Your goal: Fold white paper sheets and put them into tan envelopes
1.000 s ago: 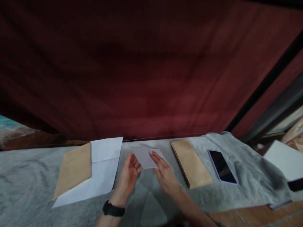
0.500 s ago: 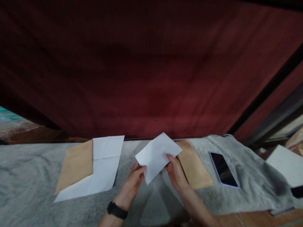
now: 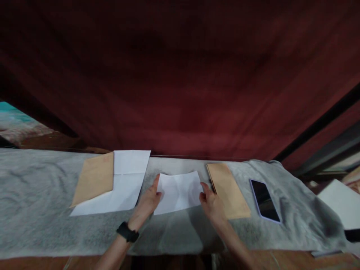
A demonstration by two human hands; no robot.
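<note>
A white folded sheet of paper (image 3: 178, 193) lies low over the grey cloth in front of me, slightly bowed, its long side running left to right. My left hand (image 3: 149, 198) holds its left edge, with the index finger stretched along that edge and the thumb by the paper. At the right edge, my right hand (image 3: 210, 202) has its thumb and index finger against the sheet. The undersides of both grips are hidden. Just right of that hand lie brown envelopes (image 3: 230, 195), apparently stacked.
To the left, a brown envelope (image 3: 95, 176) rests on a larger creased white sheet (image 3: 128, 187). A phone (image 3: 264, 200) lies face up on the grey cloth (image 3: 42, 206) at the right. Dark red fabric (image 3: 185, 93) rises behind the surface. A white flat object (image 3: 341, 202) is at far right.
The folded sheet has come down toward the cloth and turned from a slant to nearly level. My hands have moved apart to its left and right edges. The view has shifted slightly.
</note>
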